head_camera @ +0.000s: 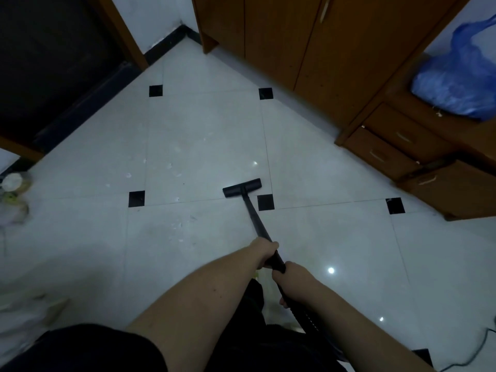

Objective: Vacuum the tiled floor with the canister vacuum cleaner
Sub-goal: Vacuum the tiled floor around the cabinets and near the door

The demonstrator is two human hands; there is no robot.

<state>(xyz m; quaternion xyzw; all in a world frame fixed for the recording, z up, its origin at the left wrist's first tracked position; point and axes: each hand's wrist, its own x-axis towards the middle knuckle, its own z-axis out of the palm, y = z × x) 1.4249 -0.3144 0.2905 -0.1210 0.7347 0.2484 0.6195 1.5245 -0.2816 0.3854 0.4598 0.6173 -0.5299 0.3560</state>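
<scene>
No brand or lettering we can make out anywhere here, not on the wand, not on the floor head, not on the furniture. Everything's too dim and soft for that.

So, hands. We've got both on the black vacuum wand [252,213]. Our left hand [264,252] is the forward one, fingers wrapped tight round the tube with the knuckles on top. Our right hand [291,277] sits just behind it, lower down the tube, fingers curled round it too, close to where the ribbed hose [304,316] starts. The two hands are just beside each other, with a short bit of black tube showing between them.

The wand runs up and away from us to the flat black floor head [242,187], which lies on the white tiled floor [204,135] just beside one of the small black inset squares [265,202]. We can't see the canister itself.

Left of the head there are little white scraps [171,167] scattered across the tiles. Ahead and to the right is a brown wooden cabinet [295,36], then a drawer unit [397,146] with a blue plastic bag [456,84] on top. A dark doorway [48,63] sits at upper left, and a thin cable [475,353] lies on the floor at bottom right.
</scene>
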